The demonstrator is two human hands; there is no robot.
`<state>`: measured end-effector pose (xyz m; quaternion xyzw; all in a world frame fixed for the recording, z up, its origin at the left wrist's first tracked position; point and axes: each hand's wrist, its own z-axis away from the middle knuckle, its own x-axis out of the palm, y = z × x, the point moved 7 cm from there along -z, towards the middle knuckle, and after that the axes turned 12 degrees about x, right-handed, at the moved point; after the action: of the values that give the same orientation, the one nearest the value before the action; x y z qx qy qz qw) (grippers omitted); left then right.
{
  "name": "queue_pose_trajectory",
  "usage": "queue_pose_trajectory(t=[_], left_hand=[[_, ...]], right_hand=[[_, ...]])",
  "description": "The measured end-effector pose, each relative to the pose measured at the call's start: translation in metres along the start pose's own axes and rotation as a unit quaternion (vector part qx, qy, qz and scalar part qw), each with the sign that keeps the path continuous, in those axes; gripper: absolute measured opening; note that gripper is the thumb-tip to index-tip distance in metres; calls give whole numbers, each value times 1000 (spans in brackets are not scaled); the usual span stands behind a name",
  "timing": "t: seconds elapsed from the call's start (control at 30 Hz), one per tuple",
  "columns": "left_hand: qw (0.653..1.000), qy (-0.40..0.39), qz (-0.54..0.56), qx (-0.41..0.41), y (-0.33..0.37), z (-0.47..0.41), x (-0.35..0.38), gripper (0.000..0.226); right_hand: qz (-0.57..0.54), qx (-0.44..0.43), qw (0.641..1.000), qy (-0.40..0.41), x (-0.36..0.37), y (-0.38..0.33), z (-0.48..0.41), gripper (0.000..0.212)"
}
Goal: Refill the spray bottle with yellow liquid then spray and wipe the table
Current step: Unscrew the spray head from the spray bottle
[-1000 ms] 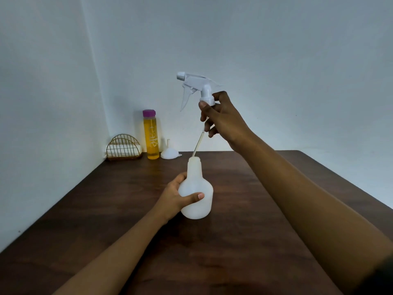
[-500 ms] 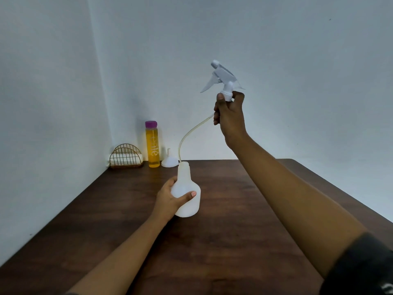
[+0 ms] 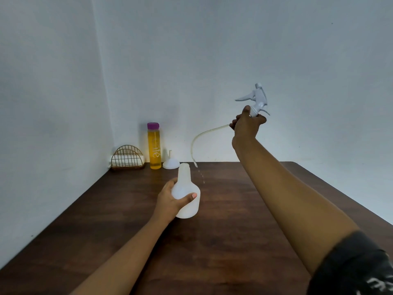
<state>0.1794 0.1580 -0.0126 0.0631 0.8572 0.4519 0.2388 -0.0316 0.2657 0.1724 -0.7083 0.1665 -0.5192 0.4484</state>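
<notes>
One word, "alle", on yellow bottle (image 3: 154,145)

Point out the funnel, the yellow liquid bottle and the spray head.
funnel (image 3: 171,164): head view, on its white upturned cone.
yellow liquid bottle (image 3: 154,150): head view, on the yellow body.
spray head (image 3: 259,100): head view, on the housing above the right hand (image 3: 246,126).

Pale lettering runs sideways up the yellow bottle (image 3: 154,146), just beside the wire rack (image 3: 127,156). It cannot be read for certain. White marks on the dark sleeve (image 3: 359,271) are cut off.
</notes>
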Motion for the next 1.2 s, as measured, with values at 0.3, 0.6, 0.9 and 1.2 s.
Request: queue_pose_trajectory(t=[0.3,0.6,0.9,1.2], left_hand=[[1000,-2,30,1,-4,-1,1,74],[999,-3,52,10,-4,1,3,70],[998,-26,61,12,1,4,9,79],[997,-28,72,13,0,4,8,78]], right_hand=[[158,194,968,-25,-23,38,-33,23],[402,319,854,-91,-112,79,-19,18],[504,375,769,-118,-173,103,-15,17],[481,407,772,-91,-188,117,-13,18]])
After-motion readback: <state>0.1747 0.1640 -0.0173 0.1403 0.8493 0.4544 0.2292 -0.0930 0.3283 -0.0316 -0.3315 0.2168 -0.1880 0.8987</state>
